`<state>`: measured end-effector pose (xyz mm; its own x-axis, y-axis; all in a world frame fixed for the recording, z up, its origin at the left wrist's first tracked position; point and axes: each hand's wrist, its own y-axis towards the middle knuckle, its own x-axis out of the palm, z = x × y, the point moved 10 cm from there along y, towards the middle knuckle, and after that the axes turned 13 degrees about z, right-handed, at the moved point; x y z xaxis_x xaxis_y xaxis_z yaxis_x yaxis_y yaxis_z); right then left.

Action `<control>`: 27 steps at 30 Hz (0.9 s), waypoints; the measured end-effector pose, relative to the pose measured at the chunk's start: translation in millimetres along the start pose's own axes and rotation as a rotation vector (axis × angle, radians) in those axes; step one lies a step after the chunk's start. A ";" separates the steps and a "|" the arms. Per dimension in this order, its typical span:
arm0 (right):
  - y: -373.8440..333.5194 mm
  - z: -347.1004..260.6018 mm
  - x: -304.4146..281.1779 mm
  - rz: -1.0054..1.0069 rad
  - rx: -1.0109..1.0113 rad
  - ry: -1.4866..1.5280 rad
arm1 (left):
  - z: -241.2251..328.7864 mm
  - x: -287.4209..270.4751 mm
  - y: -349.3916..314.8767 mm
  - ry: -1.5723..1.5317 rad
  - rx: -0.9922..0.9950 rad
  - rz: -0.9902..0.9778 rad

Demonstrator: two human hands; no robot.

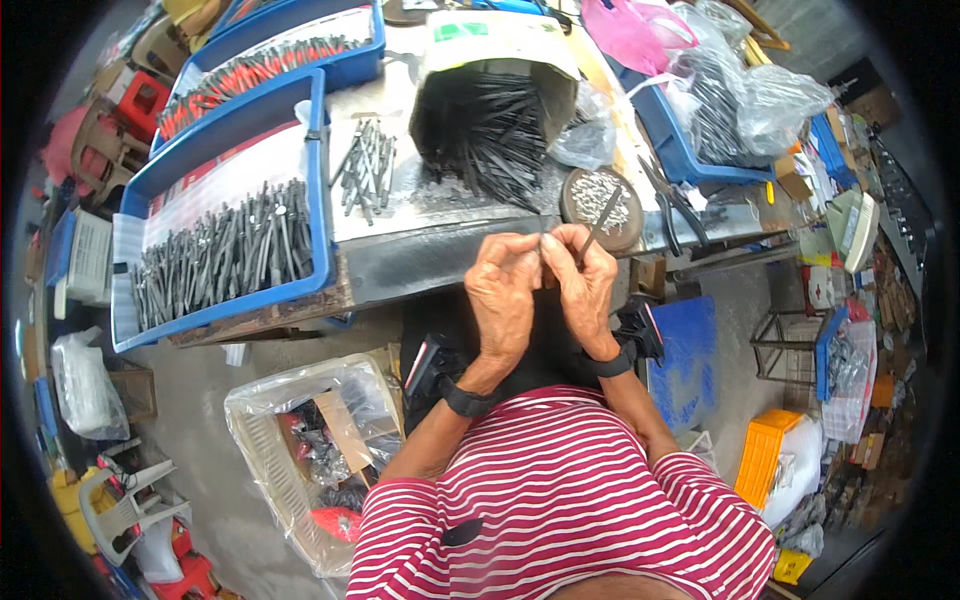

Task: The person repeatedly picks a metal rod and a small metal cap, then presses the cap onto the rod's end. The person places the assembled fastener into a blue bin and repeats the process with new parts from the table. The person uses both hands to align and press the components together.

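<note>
Just over the front edge of the workbench, my left hand (503, 295) and my right hand (582, 285) meet with fingertips pinched together. A thin dark strip (604, 216) sticks out from my right hand's fingers, up over a round dish (630, 232) of small pale pieces. Whatever my left fingertips pinch is too small to make out. Beyond the hands, a tipped white container (500, 45) holds a heap of long black strips (490, 130). Several grey-black strips (366, 165) lie loose to its left.
At left stand blue trays (325, 200), one with black strips, another with red-and-black ones. Black-handled pliers (675, 205) lie right of the dish. A blue bin (690, 165) with plastic bags is farther right. A plastic-lined crate (255, 440) sits on the floor.
</note>
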<state>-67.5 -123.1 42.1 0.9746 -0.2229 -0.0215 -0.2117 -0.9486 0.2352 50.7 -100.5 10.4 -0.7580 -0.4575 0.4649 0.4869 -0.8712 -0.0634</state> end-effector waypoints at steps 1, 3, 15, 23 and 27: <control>0.2 -5.3 -1.2 0.002 -0.082 -0.079 | 1.5 0.9 -1.6 0.016 0.016 -0.008; 1.5 -2.8 -0.8 0.024 -0.116 -0.143 | 1.0 1.6 -4.3 -0.022 -0.004 -0.007; -2.3 -22.9 13.1 -0.040 -0.338 -0.352 | 14.3 -4.1 -4.4 0.068 0.064 0.006; -3.3 -3.2 23.6 -0.225 0.050 -0.165 | 61.2 -44.6 41.9 0.328 0.267 0.147; -4.7 -3.8 22.8 -0.253 0.023 -0.155 | 73.8 -63.6 75.7 0.457 0.417 0.225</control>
<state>-44.0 -122.8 44.3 0.9742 -0.0085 -0.2254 0.0333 -0.9829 0.1810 167.9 -124.2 41.2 -0.6812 -0.7302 0.0527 0.7129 -0.6453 0.2744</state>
